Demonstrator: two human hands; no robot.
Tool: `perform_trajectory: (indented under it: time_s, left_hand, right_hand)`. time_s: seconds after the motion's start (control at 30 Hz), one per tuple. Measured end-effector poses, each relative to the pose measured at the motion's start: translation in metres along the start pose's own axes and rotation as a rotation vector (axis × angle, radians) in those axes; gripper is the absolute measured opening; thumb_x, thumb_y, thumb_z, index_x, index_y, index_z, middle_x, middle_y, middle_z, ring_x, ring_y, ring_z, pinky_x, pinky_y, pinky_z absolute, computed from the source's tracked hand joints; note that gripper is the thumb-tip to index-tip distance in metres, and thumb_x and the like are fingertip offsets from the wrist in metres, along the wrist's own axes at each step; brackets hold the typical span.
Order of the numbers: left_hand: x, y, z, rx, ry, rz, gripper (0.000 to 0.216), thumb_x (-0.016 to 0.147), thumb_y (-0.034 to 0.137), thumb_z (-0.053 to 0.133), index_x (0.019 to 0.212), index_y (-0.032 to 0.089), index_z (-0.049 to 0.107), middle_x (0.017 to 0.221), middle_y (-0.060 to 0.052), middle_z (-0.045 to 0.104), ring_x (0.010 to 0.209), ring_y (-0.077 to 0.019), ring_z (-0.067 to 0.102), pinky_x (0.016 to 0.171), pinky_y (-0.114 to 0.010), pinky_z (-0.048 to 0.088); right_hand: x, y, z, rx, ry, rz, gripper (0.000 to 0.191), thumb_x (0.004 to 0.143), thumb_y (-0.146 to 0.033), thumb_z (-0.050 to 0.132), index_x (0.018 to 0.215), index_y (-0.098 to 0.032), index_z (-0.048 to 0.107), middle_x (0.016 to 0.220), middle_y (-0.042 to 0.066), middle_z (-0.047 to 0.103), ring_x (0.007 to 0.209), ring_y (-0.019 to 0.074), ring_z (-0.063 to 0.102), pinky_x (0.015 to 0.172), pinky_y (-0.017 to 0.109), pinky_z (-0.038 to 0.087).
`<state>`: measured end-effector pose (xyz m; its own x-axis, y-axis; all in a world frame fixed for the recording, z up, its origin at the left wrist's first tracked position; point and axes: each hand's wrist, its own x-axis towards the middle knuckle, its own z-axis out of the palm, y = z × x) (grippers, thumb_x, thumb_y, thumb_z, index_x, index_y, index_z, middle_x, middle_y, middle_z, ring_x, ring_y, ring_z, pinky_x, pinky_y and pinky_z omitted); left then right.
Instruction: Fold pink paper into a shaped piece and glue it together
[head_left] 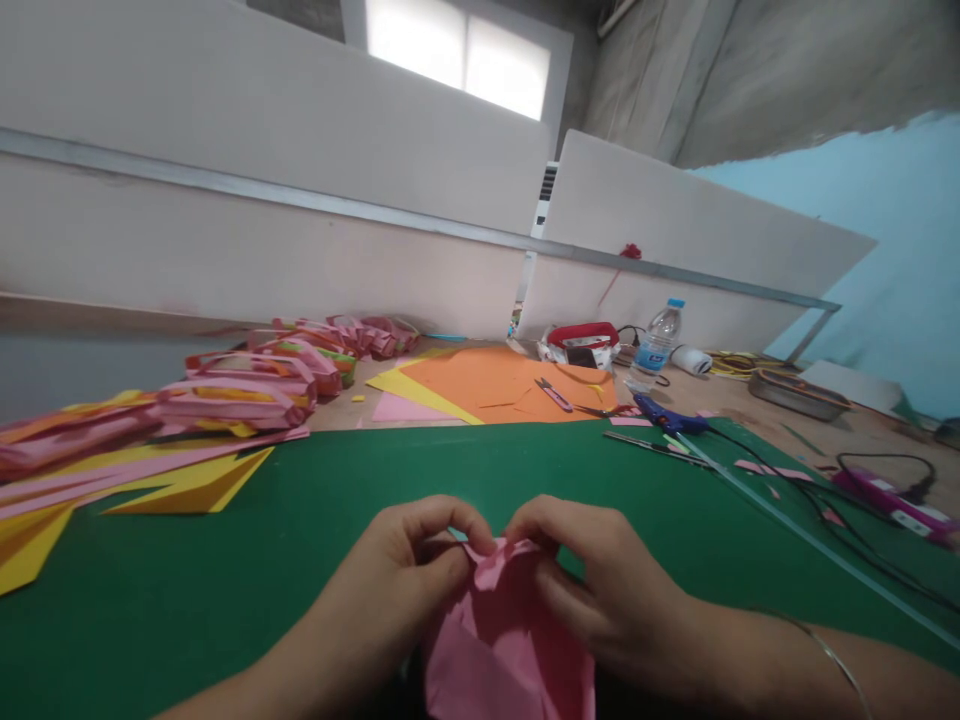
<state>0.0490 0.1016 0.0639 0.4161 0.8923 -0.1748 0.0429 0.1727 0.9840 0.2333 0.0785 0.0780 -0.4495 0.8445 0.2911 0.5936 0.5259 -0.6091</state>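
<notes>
The folded paper [502, 640] was pink, the table mat [300, 520] green, the large sheet [495, 385] orange, the lower sheet [409, 387] yellow, the glue gun [664, 413] blue, and the water bottle [656, 345] blue-capped.

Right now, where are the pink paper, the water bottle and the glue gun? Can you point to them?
pink paper [502, 640]: head view, on the flat middle of the sheet.
water bottle [656, 347]: head view, on the middle of its body.
glue gun [667, 415]: head view, on its blue body.
</notes>
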Motion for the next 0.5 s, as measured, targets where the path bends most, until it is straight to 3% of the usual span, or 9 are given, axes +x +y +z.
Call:
perform_trajectory:
  time_s: [0.23, 0.37, 0.5]
  left_hand:
    - [-0.002, 0.0065, 0.0008, -0.21, -0.03, -0.165, 0.012, 0.06, 0.026, 0.058, 0.063, 0.015, 0.062, 0.057, 0.001, 0.055, 0.053, -0.0124, 0.049, 0.051, -0.023, 0.036]
    - [-0.0034, 0.0075, 0.0041, -0.306, 0.028, -0.197, 0.018, 0.066, 0.033, 0.065, 0.068, 0.017, 0.058, 0.054, 0.004, 0.051, 0.047, -0.0081, 0.045, 0.046, -0.018, 0.031]
    - [0.001, -0.0009, 0.002, -0.361, -0.057, -0.201, 0.027, 0.059, 0.033, 0.073, 0.074, 0.016, 0.057, 0.059, 0.002, 0.057, 0.049, -0.0085, 0.05, 0.048, -0.018, 0.034]
  right_hand:
    - [0.0013, -0.0047, -0.0029, 0.008, 0.067, 0.103, 0.014, 0.083, -0.012, 0.041, 0.082, -0.017, 0.054, 0.075, 0.001, 0.059, 0.066, 0.0117, 0.052, 0.06, 0.024, 0.04]
    - [0.0001, -0.0017, 0.0009, 0.033, 0.094, 0.046, 0.016, 0.075, -0.005, 0.045, 0.082, -0.017, 0.052, 0.076, 0.0, 0.057, 0.068, 0.0115, 0.05, 0.061, 0.024, 0.04]
    - [-0.0005, 0.0011, 0.0019, 0.049, 0.079, -0.045, 0.03, 0.064, 0.004, 0.048, 0.082, -0.018, 0.055, 0.079, 0.0, 0.056, 0.072, 0.0111, 0.05, 0.063, 0.022, 0.04]
